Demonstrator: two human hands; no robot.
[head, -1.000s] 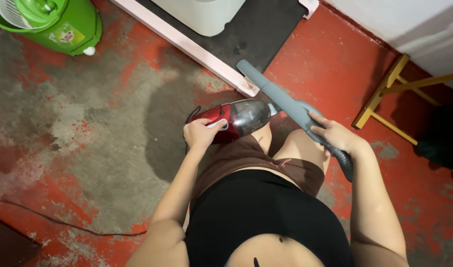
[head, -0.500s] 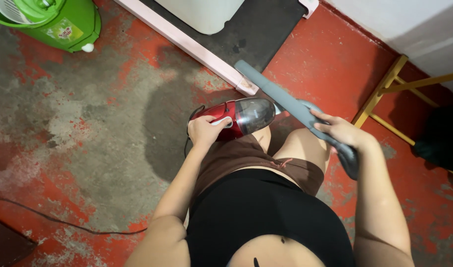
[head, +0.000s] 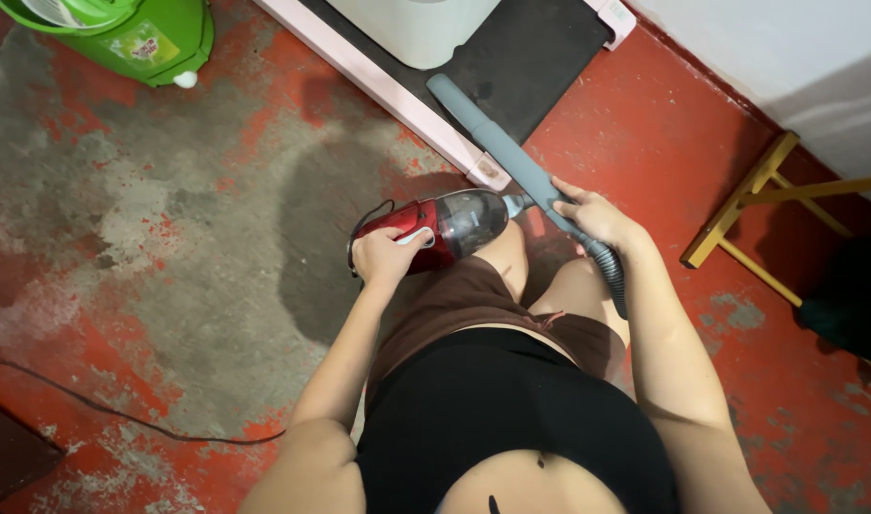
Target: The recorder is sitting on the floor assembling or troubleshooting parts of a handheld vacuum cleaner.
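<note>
Open worn floor [head: 169, 238] lay free across the left and centre of the frame, green bucket [head: 136, 33] blocked the upper left, pink-edged mat [head: 521, 57] and white appliance [head: 416, 24] closed the top, yellow stool frame [head: 740, 219] crowded the right

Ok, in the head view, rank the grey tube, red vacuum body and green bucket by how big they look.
1. Green bucket, though cut off by the frame edge.
2. Grey tube.
3. Red vacuum body, partly under the left hand, and nearer the camera, so unsure.

Worn red floor [head: 721, 124], green bucket [head: 140, 33], black mat [head: 540, 57], black cord [head: 121, 419]
</note>
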